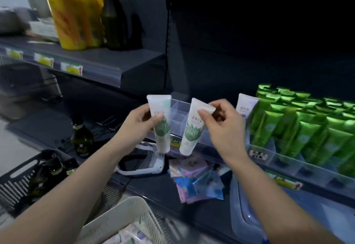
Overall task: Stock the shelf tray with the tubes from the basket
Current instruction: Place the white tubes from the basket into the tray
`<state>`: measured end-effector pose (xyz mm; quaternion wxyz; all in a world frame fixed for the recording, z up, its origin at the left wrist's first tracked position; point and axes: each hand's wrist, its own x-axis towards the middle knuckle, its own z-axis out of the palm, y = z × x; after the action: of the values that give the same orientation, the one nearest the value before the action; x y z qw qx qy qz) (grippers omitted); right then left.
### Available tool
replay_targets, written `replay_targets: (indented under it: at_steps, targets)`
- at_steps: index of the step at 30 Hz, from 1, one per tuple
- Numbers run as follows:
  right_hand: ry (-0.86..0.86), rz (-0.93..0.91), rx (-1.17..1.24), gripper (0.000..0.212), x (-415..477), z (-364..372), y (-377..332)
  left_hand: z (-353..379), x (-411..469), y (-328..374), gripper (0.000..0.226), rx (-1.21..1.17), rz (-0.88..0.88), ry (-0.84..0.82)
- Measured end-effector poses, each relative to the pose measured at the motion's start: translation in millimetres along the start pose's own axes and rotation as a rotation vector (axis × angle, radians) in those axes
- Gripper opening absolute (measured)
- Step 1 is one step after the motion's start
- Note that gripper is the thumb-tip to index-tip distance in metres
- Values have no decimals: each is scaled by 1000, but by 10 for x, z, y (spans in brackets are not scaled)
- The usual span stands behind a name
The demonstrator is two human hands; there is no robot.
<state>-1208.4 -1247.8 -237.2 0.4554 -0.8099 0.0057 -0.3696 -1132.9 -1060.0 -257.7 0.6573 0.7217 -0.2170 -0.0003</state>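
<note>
dim; upper right near black | motion blur at left | wide-angle bending at edges

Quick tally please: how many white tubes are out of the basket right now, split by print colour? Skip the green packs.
White plastic tubes with green leaf print: 2, one in the left hand, one in the right hand
White plastic tube with purple print: 1, upright beside the shiny green tubes
Total: 3

We log a dark shelf carrying a clear divided tray beside a bin of green tubes. On the lower shelf: shiny packets, a dark bottle.
</note>
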Motion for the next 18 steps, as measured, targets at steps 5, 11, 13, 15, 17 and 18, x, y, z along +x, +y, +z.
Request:
replay_targets:
  at_steps: [5,11,13,15,17,18]
  targets:
    - [70,-81,-195,11,540,-313,-213,252,448,406,21,-37,103,59]
    - [93,-39,-344,7,929,-463,-136,547,895,533,25,11,111,36]
    - [77,-32,-390,7,1000,-465,-90,626,1021,506,23,55,102,32]
    - [52,-23,-434,7,1068,-449,-29,703,1136,460,23,100,102,26]
    - [31,-11,-472,7,1131,-428,34,777,1229,420,24,151,100,22]
    - [24,-5,-492,7,1161,-416,69,808,1270,395,24,174,96,20]
